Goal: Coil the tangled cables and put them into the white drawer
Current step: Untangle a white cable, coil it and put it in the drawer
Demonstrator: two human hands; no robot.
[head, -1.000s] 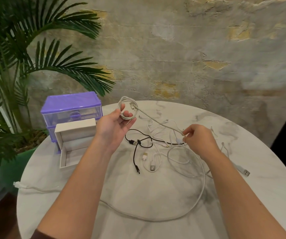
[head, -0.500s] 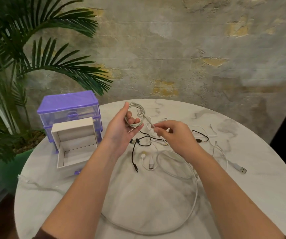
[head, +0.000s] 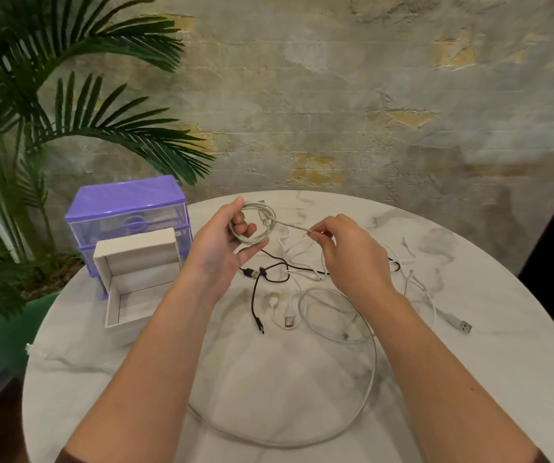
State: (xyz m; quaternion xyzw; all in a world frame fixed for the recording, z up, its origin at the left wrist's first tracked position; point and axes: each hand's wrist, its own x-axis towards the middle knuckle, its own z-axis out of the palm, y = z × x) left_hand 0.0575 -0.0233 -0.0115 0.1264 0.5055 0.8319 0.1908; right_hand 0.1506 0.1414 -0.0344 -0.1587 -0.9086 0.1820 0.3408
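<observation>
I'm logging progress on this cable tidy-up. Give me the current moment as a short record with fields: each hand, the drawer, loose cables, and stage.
left hand: holds a coiled white cable above the table
right hand: pinches that cable's free end, stretched from the coil
white drawer: out on the marble table, open, no cable inside
loose cables: black cable and several white cables tangled on the table
stage: first coil nearly wound, not yet stored

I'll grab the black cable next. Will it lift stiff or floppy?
Probably floppy: the black cable lies in loose bends on the table. It crosses white cables, so lifting it may drag them. It looks thin, likely light.
</observation>
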